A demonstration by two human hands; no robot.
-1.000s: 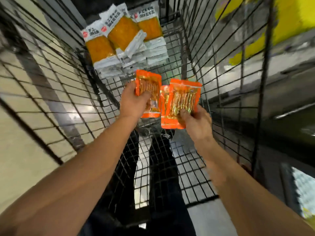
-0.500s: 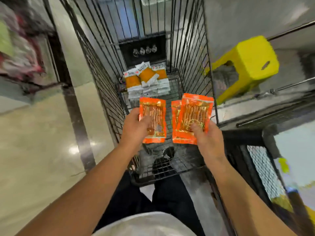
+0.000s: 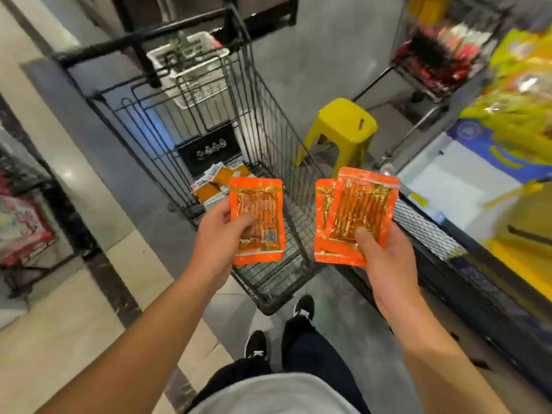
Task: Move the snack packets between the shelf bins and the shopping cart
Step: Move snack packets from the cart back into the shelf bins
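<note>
We see the left hand [image 3: 219,234] pinching one orange snack packet [image 3: 257,221] above the near end of the shopping cart [image 3: 268,162], thumb curled over its face. The right hand [image 3: 385,252] grips two overlapping orange packets [image 3: 357,213] just right of the cart. White-and-orange packets [image 3: 213,186] lie at the cart's far end; a yellow stool [image 3: 343,127] stands beyond.

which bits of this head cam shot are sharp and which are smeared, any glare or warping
Head view: the orange foil snack packet in the left hand and the two overlapping orange packets in the right hand are sharpest; the right-hand shelf bins and the black wire shopping cart rim are motion-smeared; glare spots sit on the glossy beige floor tiles; wide-angle lens bows the edges.
</note>
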